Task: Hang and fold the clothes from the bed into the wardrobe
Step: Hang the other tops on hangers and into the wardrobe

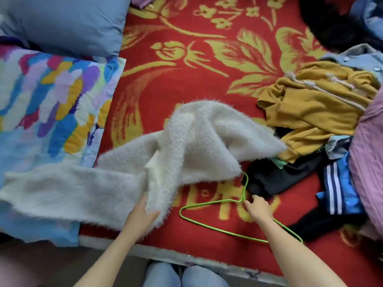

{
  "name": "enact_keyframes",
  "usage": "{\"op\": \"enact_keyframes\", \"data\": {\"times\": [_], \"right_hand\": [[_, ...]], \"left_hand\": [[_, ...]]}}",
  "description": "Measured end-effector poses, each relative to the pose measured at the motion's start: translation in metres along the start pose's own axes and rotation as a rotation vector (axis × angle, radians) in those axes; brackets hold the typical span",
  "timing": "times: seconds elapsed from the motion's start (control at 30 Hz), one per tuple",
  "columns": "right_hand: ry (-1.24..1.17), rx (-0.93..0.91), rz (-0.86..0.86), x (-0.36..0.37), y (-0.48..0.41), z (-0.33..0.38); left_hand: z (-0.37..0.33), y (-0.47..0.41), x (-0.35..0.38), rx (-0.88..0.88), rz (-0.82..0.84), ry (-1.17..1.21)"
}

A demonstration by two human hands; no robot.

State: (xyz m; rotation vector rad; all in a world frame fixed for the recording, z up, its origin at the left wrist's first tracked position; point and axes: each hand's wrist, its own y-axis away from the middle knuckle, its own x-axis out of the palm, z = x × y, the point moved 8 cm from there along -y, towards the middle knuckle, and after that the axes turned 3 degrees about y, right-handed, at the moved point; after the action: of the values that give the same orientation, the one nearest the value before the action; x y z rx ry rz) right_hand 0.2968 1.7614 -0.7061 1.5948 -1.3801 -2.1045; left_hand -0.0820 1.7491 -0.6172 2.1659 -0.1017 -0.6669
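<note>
Well, the left hand (143, 212) grips the white sweater (186, 141) by a bunched edge; its fingers are closed into the fluffy cloth and mostly hidden by it. From this hand the sweater spreads outward; one long part goes to its left, over the edge of the coloured pillow (51, 100), and one raised fold stands ahead of it.

The right hand (258, 208) pinches the green hanger (243, 198) where the two shoulder wires meet below the neck, with the fingers curled on the wire. The hook points forward from this hand and its tip goes under the sweater's edge; the triangle lies flat on the red blanket (186, 65), partly under the forearm. Just beyond the fingertips lies a black garment (269, 179); further ahead and to the right is a yellow top (310, 112) in the pile of clothes. The wardrobe is not in view.

I judge the step in hand to be putting the sweater on the hanger. The cloth is crumpled and I cannot tell where its neck opening is, so it should be found first. The hanger should be lifted clear of the black garment, so the hook does not catch it; then one shoulder wire can be fed in at a time. The fluffy knit may snag on the wire, or slide off it if the shoulders sit uneven.
</note>
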Motion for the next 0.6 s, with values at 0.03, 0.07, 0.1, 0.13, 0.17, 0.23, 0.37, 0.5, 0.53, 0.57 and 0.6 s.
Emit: {"op": "enact_keyframes", "data": {"times": [0.03, 0.07, 0.1, 0.13, 0.17, 0.23, 0.37, 0.5, 0.53, 0.57, 0.6], "right_hand": [[0.03, -0.013, 0.011, 0.008, -0.002, 0.0], [0.065, -0.033, 0.008, 0.014, -0.005, 0.002], [0.108, -0.051, -0.01, 0.017, -0.006, 0.005], [0.157, -0.065, -0.031, 0.018, -0.007, 0.008], [0.194, -0.074, -0.046, 0.02, -0.007, 0.009], [0.209, -0.074, -0.061, 0.019, -0.006, 0.011], [0.196, -0.08, -0.01, 0.006, -0.001, 0.008], [0.125, -0.098, -0.026, -0.037, 0.018, -0.004], [0.145, -0.122, -0.031, -0.051, 0.023, -0.003], [0.186, -0.164, -0.048, -0.07, 0.031, 0.001], [0.233, -0.211, -0.067, -0.086, 0.036, 0.007]], "left_hand": [[0.002, -0.002, 0.003, -0.012, 0.001, 0.014], [0.001, -0.004, 0.004, -0.02, -0.011, 0.044], [0.0, -0.009, 0.005, -0.03, -0.027, 0.069], [-0.002, -0.013, 0.006, -0.04, -0.048, 0.069], [-0.003, -0.016, 0.007, -0.053, -0.078, 0.049], [-0.014, -0.016, 0.003, -0.024, -0.158, 0.044], [-0.038, 0.001, -0.011, 0.116, -0.283, 0.124], [-0.056, 0.017, -0.028, 0.237, -0.286, 0.161], [-0.057, 0.02, -0.031, 0.24, -0.277, 0.177], [-0.06, 0.025, -0.036, 0.242, -0.27, 0.201], [-0.061, 0.027, -0.038, 0.243, -0.257, 0.222]]}}
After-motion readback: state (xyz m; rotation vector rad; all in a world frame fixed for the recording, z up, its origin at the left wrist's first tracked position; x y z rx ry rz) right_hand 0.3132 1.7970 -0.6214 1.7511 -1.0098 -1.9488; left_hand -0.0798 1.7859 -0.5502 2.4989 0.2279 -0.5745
